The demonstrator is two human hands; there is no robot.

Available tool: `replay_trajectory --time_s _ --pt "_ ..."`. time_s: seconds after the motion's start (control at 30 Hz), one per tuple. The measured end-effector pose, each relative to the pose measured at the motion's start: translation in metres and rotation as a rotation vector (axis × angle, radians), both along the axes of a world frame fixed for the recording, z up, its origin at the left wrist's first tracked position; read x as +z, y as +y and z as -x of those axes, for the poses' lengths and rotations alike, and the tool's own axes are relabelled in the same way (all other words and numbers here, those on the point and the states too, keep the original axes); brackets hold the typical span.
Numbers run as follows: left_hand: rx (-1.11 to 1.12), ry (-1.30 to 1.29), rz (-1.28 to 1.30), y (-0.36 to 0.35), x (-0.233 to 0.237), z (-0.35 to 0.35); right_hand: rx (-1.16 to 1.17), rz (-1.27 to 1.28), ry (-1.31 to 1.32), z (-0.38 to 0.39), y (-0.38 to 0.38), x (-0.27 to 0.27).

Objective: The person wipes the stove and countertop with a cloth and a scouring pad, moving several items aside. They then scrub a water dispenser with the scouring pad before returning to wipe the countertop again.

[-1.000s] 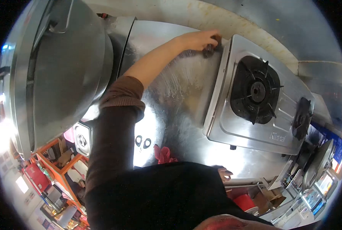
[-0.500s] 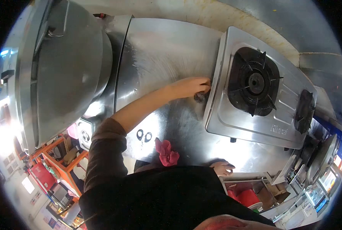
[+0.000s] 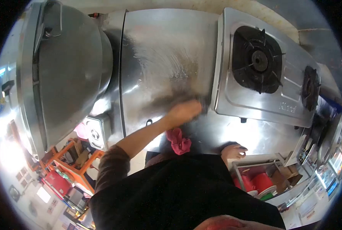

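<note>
Fingers [image 3: 193, 106] of the left hand [image 3: 183, 112] clamp a dark scrubber [image 3: 204, 104] just beside the stove [image 3: 232, 104].

One stove [image 3: 255, 103], two burners [image 3: 258, 59], one red cloth [image 3: 180, 141], perhaps two red buckets [image 3: 265, 182].

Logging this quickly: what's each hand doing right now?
Left hand: closed on a dark scrub pad, on the counter.
Right hand: resting on the counter's front edge; grip cannot be told.
</note>
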State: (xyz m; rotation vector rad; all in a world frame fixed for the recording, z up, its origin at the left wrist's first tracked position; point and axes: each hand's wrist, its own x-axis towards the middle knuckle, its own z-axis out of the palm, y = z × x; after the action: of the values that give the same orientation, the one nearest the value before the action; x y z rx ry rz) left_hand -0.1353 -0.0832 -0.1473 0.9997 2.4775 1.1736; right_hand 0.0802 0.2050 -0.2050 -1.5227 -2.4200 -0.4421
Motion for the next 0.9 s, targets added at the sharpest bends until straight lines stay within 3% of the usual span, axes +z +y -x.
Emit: replay_trajectory --time_s 0.03,0.1,0.2,0.27,0.43,0.47,0.5,0.63,0.8,0.9 --pt "0.176 0.157 -0.007 -0.01 -0.026 0.015 -0.013 0.007 -0.008 0.005 -0.003 0.007" --pt "0.749 -0.161 -0.018 -0.038 0.002 0.1 -0.04 0.02 -0.019 0.003 0.002 0.003" --pt "0.865 -0.104 -0.191 -0.058 0.004 0.141 -0.078 0.036 -0.021 0.001 -0.004 0.005" --pt "0.299 0.12 0.06 -0.01 -0.017 0.073 -0.082 0.042 0.001 -0.003 0.007 0.0" --pt "0.385 0.04 0.13 -0.029 -0.018 0.066 -0.166 0.127 0.009 0.006 0.001 0.003" --pt "0.851 -0.486 -0.188 -0.037 0.039 0.104 -0.181 0.125 0.006 0.001 0.0 0.002" --pt "0.845 -0.494 -0.183 -0.04 0.034 0.097 -0.168 0.07 -0.041 -0.001 0.0 0.0" --pt "0.229 0.282 0.255 -0.061 -0.013 0.072 -0.119 0.072 -0.02 0.004 0.002 0.0" --pt "0.521 0.181 0.248 -0.121 0.01 0.048 -0.132 0.089 0.005 0.014 -0.006 0.014" --pt "0.51 0.127 0.35 -0.139 0.012 0.026 -0.097 0.038 -0.007 -0.001 -0.004 0.007"
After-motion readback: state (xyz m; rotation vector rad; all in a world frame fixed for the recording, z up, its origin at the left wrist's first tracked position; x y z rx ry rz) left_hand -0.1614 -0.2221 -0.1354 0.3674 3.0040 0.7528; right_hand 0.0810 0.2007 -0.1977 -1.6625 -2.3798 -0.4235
